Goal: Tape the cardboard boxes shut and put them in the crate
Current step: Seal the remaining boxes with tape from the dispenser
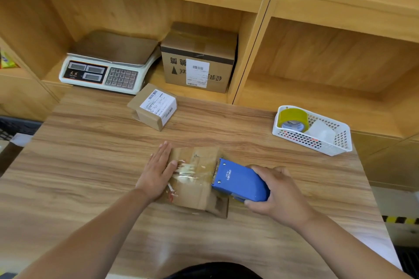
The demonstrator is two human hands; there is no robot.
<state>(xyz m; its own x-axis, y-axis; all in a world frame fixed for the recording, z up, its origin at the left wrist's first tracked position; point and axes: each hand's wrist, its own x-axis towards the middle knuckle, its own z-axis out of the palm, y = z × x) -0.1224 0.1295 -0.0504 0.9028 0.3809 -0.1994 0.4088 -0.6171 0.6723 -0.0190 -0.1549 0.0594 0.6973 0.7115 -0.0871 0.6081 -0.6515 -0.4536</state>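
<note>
My left hand lies flat and unclenched on the left end of the box, fingers pointing away from me, pinning it to the table. My right hand is clenched around the blue tape dispenser, whose toothed edge sits on the box's right end. The clear tape runs left to right between my two sets of fingers, so the cut falls to my right hand. Beyond my fingertips sits a smaller labelled box. Far right of them, a white basket holds a yellow tape roll and a white roll. The crate is hard to make out.
</note>
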